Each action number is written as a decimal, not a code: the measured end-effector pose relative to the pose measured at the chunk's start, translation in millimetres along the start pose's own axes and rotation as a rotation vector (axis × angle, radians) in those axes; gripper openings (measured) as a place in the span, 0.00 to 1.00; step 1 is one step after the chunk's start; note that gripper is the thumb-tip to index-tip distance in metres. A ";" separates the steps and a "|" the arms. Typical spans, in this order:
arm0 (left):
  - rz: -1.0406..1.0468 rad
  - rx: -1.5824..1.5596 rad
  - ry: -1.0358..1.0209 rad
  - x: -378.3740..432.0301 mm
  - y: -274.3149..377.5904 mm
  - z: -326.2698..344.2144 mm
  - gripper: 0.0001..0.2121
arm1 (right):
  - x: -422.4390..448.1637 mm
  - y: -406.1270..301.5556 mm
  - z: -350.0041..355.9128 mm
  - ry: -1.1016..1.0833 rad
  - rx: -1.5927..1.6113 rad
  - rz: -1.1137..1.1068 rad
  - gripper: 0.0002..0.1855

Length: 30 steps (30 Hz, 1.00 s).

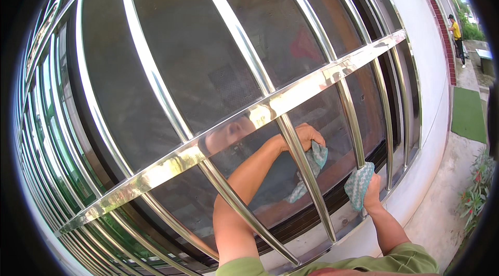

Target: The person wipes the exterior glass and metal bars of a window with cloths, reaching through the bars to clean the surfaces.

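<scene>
My left hand (pixel 306 137) reaches between the stainless steel bars and holds a teal and white patterned cloth (pixel 319 156) by the dark window screen (pixel 226 77). Part of that cloth hangs down behind a bar, low in front of the screen. Outside, my right hand (pixel 372 190) is closed on a second cloth (pixel 356 188) of the same pattern, which lies against the lower end of a vertical bar (pixel 353 128). The cloth covers some of the fingers. Above both hands runs the flat, shiny crossbar (pixel 296 100) of the window grille.
The grille's bars curve away on the left before green-tinted glass (pixel 46 100). A white wall (pixel 432 81) borders the window. At right are a green mat (pixel 468 114), a concrete walkway (pixel 432 194) and a flowering plant (pixel 473 194). A person (pixel 456 36) in yellow stands farther off.
</scene>
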<state>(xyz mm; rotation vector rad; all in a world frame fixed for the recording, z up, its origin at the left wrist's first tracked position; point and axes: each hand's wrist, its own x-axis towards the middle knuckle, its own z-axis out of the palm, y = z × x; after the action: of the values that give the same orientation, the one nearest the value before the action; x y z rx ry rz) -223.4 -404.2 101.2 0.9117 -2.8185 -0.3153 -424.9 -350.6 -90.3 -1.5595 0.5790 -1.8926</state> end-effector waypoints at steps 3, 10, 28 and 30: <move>-0.212 -0.431 0.665 -36.9 46.9 -28.0 0.12 | 7.8 -20.2 -13.5 -0.006 0.048 -0.012 0.07; 0.005 -1.129 1.668 -172.4 91.5 36.8 0.14 | 13.0 28.6 -12.2 -0.257 -0.009 -0.172 0.06; -0.160 -0.048 1.951 79.1 125.9 80.4 0.11 | 160.2 -14.3 -85.2 -0.145 0.065 -0.210 0.12; -0.148 0.032 2.026 74.0 66.9 34.8 0.11 | 152.2 -7.1 -77.4 -0.204 0.104 -0.145 0.09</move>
<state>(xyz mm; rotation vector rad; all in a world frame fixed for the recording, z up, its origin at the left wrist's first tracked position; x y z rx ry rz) -327.6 -390.0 90.9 0.6568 -0.8709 0.4465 -519.9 -455.0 6.1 -1.7388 0.2814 -1.8065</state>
